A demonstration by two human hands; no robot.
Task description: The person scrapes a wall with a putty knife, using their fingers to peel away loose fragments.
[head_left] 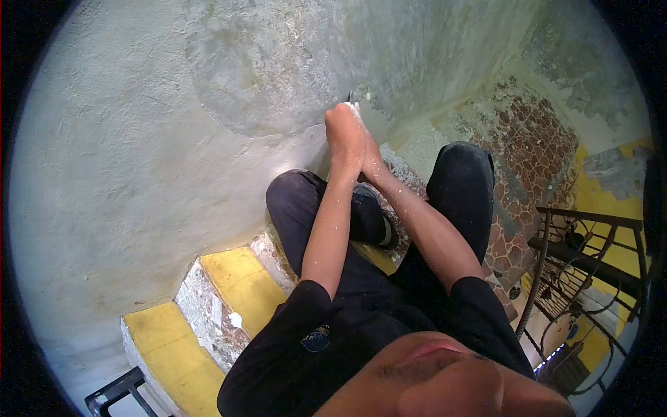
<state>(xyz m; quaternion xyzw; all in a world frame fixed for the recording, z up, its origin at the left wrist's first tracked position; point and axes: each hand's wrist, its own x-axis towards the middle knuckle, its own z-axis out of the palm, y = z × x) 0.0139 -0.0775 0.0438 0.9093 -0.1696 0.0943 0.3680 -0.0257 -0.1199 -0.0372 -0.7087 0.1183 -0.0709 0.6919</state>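
My left hand (344, 132) is closed around a scraper (351, 96), of which only a small dark metal end shows past the knuckles. Close against it, partly covered by it, my right hand (373, 156) is also closed on the tool; most of its fingers and the handle are hidden. White dust marks the front of the left fist and both forearms. Both hands are at the lower part of a wall (271, 76), beside the edge of a rough grey patch where the pale top coat is gone.
Yellow-topped steps (240, 274) with chipped white risers run down at the left. A black metal frame (114, 393) stands at the lower left. Brown stone-patterned flooring (528, 146) with white debris lies to the right, beside a dark iron railing (590, 278). My bent knees flank the hands.
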